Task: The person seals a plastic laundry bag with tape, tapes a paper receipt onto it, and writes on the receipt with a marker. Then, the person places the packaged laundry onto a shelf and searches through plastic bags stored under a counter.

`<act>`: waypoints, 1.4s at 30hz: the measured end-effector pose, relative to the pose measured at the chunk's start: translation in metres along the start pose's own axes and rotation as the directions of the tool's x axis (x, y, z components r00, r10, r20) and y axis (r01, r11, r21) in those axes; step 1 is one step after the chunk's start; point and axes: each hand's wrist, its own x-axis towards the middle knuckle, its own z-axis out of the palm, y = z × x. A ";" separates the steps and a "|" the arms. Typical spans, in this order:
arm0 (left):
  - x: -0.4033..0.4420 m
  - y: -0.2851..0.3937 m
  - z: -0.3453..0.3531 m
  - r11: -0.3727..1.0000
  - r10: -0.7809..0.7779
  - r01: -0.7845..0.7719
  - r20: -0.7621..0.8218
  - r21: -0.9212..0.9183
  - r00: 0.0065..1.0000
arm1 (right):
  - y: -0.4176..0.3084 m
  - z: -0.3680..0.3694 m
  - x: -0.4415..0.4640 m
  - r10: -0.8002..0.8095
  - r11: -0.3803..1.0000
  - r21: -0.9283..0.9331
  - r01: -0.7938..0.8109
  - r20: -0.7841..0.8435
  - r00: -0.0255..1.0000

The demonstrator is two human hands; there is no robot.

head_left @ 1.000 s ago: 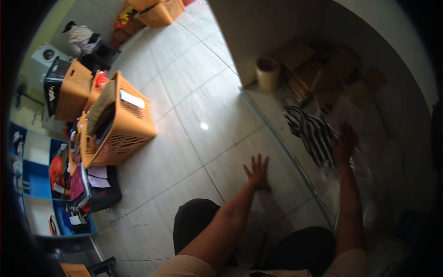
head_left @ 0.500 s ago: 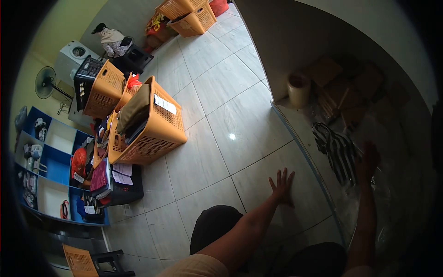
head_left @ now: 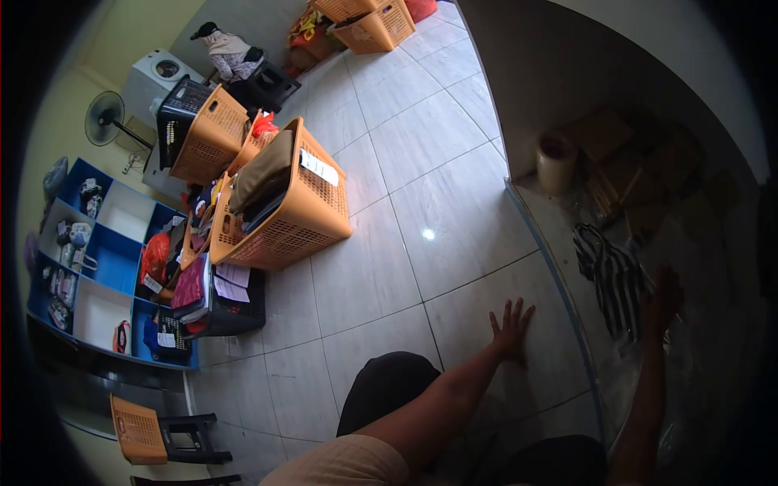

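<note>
My left hand [head_left: 510, 330] rests on the grey floor tiles [head_left: 454, 219], fingers spread and holding nothing. In the shade under the counter, my right hand [head_left: 663, 304] is beside a black-and-white striped plastic bag [head_left: 609, 279]. Clear crinkled plastic lies around and below that hand. The dimness hides its fingers, so I cannot tell whether they grip anything.
A roll of tape [head_left: 556, 166] stands by brown cardboard pieces [head_left: 624, 178]. Orange baskets [head_left: 296, 223] of clothes stand left, before a blue-and-white shelf [head_left: 113, 255]. A person [head_left: 231, 57] sits near a washing machine [head_left: 164, 77]. A low partition edge [head_left: 559, 287] crosses the floor.
The view has swung, so the room sits further right in it. My left hand stays spread on the floor, and my right hand remains beside the striped bag.
</note>
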 end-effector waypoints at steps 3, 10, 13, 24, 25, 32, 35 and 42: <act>0.000 0.000 -0.002 1.000 -0.009 0.009 0.013 -0.003 1.000 | 0.000 0.003 0.000 -0.001 1.000 0.018 0.002 -0.006 1.000; -0.001 0.000 -0.004 1.000 -0.014 0.014 0.005 -0.007 1.000 | 0.000 0.007 0.001 -0.027 0.999 0.037 0.029 -0.056 0.998; -0.004 0.001 -0.004 1.000 -0.022 0.022 0.016 -0.011 1.000 | 0.000 0.011 0.001 -0.031 0.999 0.025 0.032 -0.055 0.998; -0.001 0.003 -0.004 1.000 -0.011 0.011 0.010 -0.008 1.000 | 0.003 0.008 -0.002 -0.018 0.999 0.034 0.021 -0.071 0.997; 0.000 0.002 -0.004 1.000 -0.011 0.012 0.014 -0.007 1.000 | 0.002 0.008 -0.002 -0.024 0.999 0.033 0.027 -0.080 0.997; -0.002 0.003 -0.004 1.000 -0.018 0.018 0.014 -0.008 1.000 | 0.000 0.006 -0.002 -0.006 1.000 0.030 0.007 -0.040 0.999; -0.002 0.003 -0.005 1.000 -0.014 0.014 0.006 -0.006 1.000 | 0.001 0.008 -0.003 -0.002 1.000 0.021 0.003 -0.049 0.999; -0.004 0.004 -0.008 1.000 -0.012 0.012 -0.002 -0.008 1.000 | 0.002 0.009 -0.001 -0.031 0.999 0.023 0.033 -0.085 0.996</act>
